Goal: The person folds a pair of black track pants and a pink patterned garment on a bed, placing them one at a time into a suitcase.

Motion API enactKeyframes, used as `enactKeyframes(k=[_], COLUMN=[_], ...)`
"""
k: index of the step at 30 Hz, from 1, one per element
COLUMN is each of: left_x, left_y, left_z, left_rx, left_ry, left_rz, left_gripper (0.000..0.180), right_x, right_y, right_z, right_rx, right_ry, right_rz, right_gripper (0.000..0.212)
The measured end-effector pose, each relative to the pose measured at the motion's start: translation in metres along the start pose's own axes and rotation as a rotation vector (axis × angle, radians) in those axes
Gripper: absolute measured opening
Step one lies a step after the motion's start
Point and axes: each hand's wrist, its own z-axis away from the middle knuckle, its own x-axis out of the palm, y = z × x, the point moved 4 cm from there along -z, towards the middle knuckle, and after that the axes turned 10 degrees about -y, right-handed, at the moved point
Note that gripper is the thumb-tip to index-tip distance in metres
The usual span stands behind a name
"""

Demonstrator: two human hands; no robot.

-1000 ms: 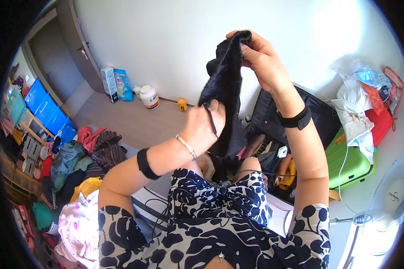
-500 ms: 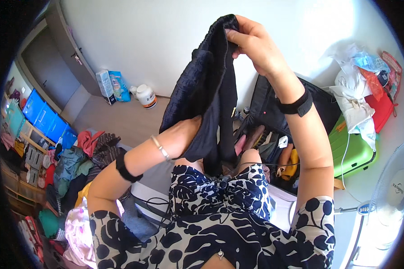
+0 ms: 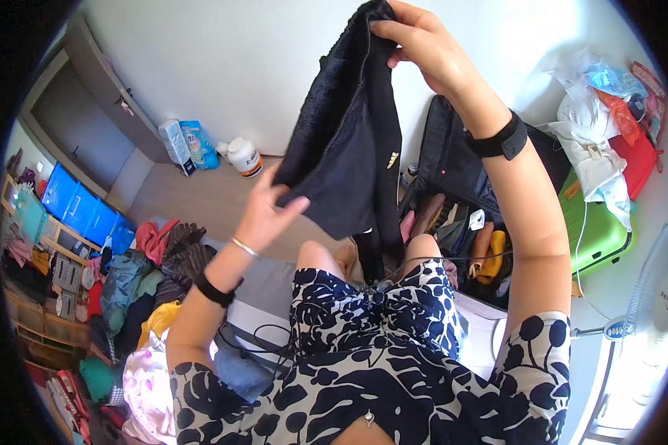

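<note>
A black garment with a plush lining [image 3: 341, 126], which looks like a pair of trousers, hangs in front of me above my lap. My right hand [image 3: 416, 41] is raised high and pinches its top edge between thumb and fingers. A small gold mark shows on the narrow part that hangs down on the right. My left hand [image 3: 267, 219] is at the garment's lower left corner, thumb and fingers apart. Whether its fingertips touch the cloth is hard to make out.
An open black suitcase [image 3: 453, 152] with packed clothes lies ahead right, near a green suitcase [image 3: 601, 230] under bags. A fan [image 3: 653, 297] stands at far right. Clothes [image 3: 126, 282] are heaped at left by blue boxes [image 3: 82, 208]. A white tub [image 3: 243, 157] stands by the wall.
My left hand has come out of the garment's opening and moved left, its fingers spreading. My right hand has lifted the garment slightly higher, and its opening hangs narrower.
</note>
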Motion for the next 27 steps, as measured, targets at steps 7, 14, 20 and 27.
enactKeyframes(k=[7, 14, 20, 27], left_x=[-0.097, -0.153, -0.117, -0.082], left_y=[-0.075, -0.051, -0.07, -0.091], left_z=[-0.069, -0.113, -0.135, -0.153], left_rx=[-0.261, 0.212, -0.08, -0.366], left_ry=[0.226, 0.15, 0.101, 0.13], left_rz=[0.828, 0.836, 0.806, 1.033], left_gripper=[0.036, 0.036, 0.03, 0.026], right_x=[-0.04, -0.059, -0.076, -0.07], right_y=[0.001, -0.012, 0.062, 0.097], right_z=[0.013, 0.012, -0.007, -0.017], right_rx=[0.063, 0.05, 0.423, 0.537], right_ry=[-0.137, -0.271, 0.071, 0.233], right_rz=[0.465, 0.368, -0.052, -0.185], right_gripper=[0.03, 0.037, 0.044, 0.035])
